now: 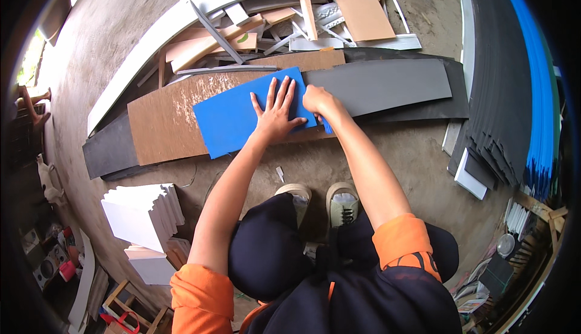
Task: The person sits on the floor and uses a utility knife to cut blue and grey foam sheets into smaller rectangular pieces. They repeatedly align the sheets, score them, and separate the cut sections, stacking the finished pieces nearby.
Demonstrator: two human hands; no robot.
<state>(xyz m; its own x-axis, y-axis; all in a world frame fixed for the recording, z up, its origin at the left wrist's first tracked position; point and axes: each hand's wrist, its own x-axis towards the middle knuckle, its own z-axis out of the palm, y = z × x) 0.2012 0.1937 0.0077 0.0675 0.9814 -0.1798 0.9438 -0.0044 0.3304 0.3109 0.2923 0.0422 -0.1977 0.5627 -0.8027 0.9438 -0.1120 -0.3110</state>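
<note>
- Pressing blue board flat beneath spread left hand, fingers gripping nothing, probably to prevent slipping.
- Clenching right hand, just right of left fingers, round blue-ended item; cannot tell which kind, being mostly hidden.
- Having blue board over brown sheet, under left fingers, likely for backing.
- Cannot make out left end of grey board beside right fingers.

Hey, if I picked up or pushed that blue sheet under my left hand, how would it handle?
The blue sheet would probably stay fairly stiff, since its edges look straight and its face shows no creases. It's likely light for its size, as it looks thin. Pushed, it may slide rather than roll, because it lies flat and looks smooth.
</note>
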